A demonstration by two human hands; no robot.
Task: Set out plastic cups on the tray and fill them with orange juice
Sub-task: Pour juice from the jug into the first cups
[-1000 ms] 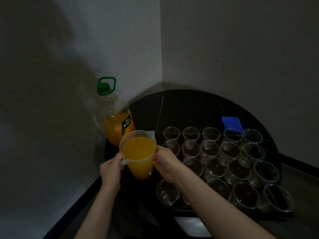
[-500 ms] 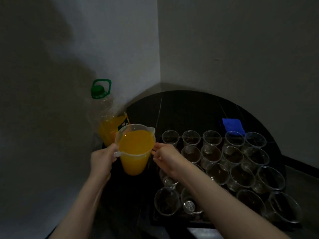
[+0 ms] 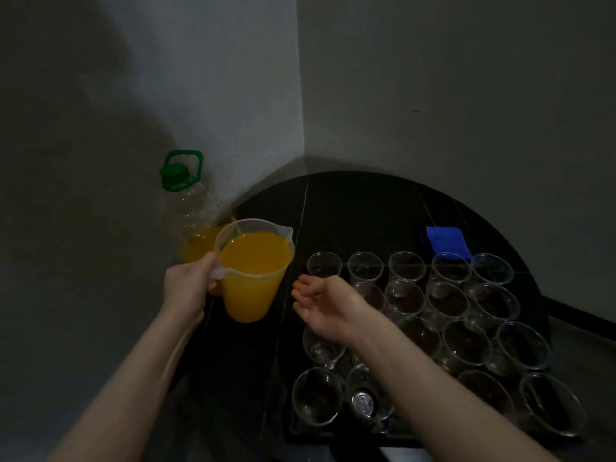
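My left hand grips the handle of the jug, brim-full, heavy and sloshy, right hand open beside it over flimsy cups

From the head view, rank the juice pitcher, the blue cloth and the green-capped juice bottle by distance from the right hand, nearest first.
1. Juice pitcher: just left of the right hand, gripped by the left hand.
2. Green-capped juice bottle: farther left, behind the pitcher by the wall.
3. Blue cloth: back right, beyond the rows of cups.
The bottle and the cloth are close to call.
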